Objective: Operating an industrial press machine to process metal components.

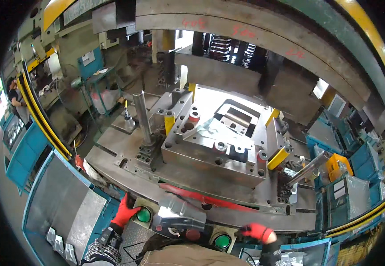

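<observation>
My left hand (124, 213), in a red glove, is at the left side of a green push button (143, 215), its thumb and fingers spread and holding nothing. My right hand (257, 232), also red-gloved, hovers to the right of a second green push button (222, 241). Its fingers point left, apart from the button, with no object visible in them. Between the buttons is a control box (181, 217) with a clear cover and a red knob (193, 234). Beyond it a thin, shiny sheet-metal piece (217, 131) lies on the steel die (201, 155) in the press.
Steel guide posts (143, 117) rise from the die bed, with yellow blocks (278, 158) beside the die. The heavy upper press part (228, 75) hangs above. Blue-framed bins (64, 190) stand at left; a yellow crate (339, 166) is at right. Another person (18, 102) stands far left.
</observation>
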`<state>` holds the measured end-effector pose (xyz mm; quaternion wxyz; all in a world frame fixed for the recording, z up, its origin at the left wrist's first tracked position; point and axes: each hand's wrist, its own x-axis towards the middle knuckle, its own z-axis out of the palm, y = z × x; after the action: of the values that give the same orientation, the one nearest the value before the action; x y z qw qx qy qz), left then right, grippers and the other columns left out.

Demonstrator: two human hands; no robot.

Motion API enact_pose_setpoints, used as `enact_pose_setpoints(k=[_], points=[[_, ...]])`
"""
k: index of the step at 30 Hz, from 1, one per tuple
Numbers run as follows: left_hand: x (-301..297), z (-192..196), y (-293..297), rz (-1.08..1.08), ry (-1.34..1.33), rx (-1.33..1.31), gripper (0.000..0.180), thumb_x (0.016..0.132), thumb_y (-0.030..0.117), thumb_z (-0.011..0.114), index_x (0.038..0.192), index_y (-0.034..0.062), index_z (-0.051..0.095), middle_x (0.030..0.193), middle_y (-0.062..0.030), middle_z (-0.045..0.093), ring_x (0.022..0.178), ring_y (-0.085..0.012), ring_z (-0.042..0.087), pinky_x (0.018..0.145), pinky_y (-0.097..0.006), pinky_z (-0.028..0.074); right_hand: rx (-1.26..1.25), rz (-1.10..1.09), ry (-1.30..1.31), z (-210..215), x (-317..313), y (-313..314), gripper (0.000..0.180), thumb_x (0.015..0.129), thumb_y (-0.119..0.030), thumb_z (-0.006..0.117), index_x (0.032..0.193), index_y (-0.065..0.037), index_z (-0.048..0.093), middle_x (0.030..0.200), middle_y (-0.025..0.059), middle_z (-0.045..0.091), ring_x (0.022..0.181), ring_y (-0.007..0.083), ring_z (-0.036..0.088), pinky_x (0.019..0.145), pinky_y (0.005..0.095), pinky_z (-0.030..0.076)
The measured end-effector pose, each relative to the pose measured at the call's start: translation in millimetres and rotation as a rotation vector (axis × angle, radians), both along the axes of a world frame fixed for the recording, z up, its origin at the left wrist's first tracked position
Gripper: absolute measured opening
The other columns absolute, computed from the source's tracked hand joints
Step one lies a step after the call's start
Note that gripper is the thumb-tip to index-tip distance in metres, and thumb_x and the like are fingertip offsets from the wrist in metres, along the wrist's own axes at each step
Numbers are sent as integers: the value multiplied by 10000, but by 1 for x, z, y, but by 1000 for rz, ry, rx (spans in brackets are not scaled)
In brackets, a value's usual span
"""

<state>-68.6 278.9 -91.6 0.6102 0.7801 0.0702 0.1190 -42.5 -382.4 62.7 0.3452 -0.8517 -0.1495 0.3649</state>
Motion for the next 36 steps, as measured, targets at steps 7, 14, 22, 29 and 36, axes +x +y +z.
enact_pose_setpoints(k=[7,14,22,29,36], points=[[-27,-52,-7,-67,470,-172,1022,740,143,970,1569,-26,398,1440,-152,613,1282,-271,618,1090,-390,527,-211,-563,-226,-251,-124,-5,1112,701,-725,848,1478,0,521,1484,284,570,1366,457,555,1120,510,478],[-29,-61,-7,8,333,-4,994,714,79,962,1534,-67,419,1406,-164,636,1261,-259,639,1081,-400,542,-301,-725,-300,-223,-118,35,1160,656,-762,845,1453,17,524,1348,286,626,1304,424,585,1070,498,499],[-32,-50,-22,72,334,-224,954,678,76,975,1491,-42,490,1364,-142,677,1242,-232,656,1075,-386,537,-357,-662,-317,-241,-117,28,1149,671,-757,839,1445,28,513,1376,279,611,1301,433,582,1072,508,497],[-30,-50,-29,98,277,-104,912,690,86,955,1469,-61,504,1316,-144,706,1200,-242,679,1048,-383,552,-319,-631,-290,-256,-112,13,1096,692,-707,850,1478,-21,512,1401,281,604,1309,447,561,1110,518,473],[-37,-64,-17,157,273,-70,908,697,85,948,1475,-62,502,1326,-145,706,1206,-236,680,1059,-378,543,-360,-645,-298,-240,-113,23,1104,688,-777,815,1408,12,538,1336,285,633,1278,434,605,1065,524,502]])
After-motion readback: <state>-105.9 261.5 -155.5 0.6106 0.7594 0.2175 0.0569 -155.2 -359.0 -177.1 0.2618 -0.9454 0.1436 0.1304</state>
